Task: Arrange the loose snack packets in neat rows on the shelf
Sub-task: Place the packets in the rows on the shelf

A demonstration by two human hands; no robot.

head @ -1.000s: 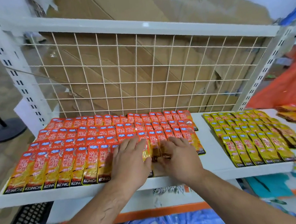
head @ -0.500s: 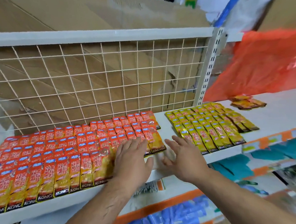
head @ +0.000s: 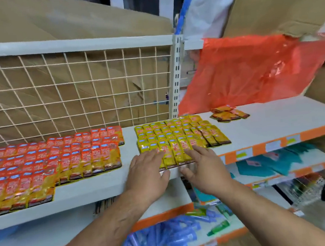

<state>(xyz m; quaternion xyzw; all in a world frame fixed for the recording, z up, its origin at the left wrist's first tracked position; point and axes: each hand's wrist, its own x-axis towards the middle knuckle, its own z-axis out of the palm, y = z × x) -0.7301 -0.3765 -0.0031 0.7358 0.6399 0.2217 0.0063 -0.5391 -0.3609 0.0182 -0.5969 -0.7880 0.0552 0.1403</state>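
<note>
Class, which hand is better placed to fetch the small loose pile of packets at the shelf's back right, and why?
Probably the right hand: it rests on the yellow block, on the side nearer the loose pile. The left hand would have to cross it. Both lie flat, holding nothing.

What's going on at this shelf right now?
A person is tidying snack packets on a white shelf. The left hand and right hand lie flat, fingers straight, on the front row of the yellow packets. The red packets sit in rows to the left, and a small loose pile lies further right.
</note>
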